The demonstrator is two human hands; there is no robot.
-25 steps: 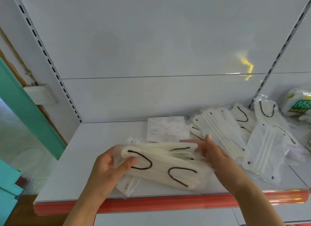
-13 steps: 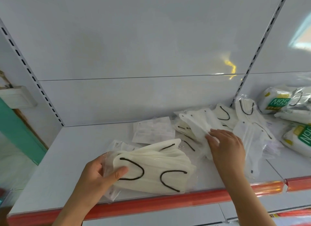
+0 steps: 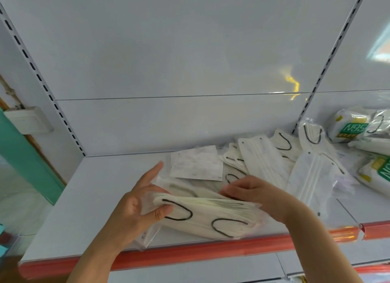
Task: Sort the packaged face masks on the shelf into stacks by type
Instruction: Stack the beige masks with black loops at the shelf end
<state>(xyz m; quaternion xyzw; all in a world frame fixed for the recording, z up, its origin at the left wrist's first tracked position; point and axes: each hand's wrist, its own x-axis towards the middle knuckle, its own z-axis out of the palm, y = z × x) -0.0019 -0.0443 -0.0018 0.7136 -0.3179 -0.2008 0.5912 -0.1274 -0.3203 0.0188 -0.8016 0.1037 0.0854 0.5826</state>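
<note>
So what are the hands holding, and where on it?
The left hand pinches the mask stack at its left end; the right hand grips its right end.

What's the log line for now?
left hand: grips stack of cream black-looped packaged masks | right hand: pinching stack top | white shelf

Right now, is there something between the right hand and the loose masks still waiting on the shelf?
Nothing visible blocks it. The right hand rests on the stack of masks that the left hand holds; the loose masks lie open just behind it.
</note>
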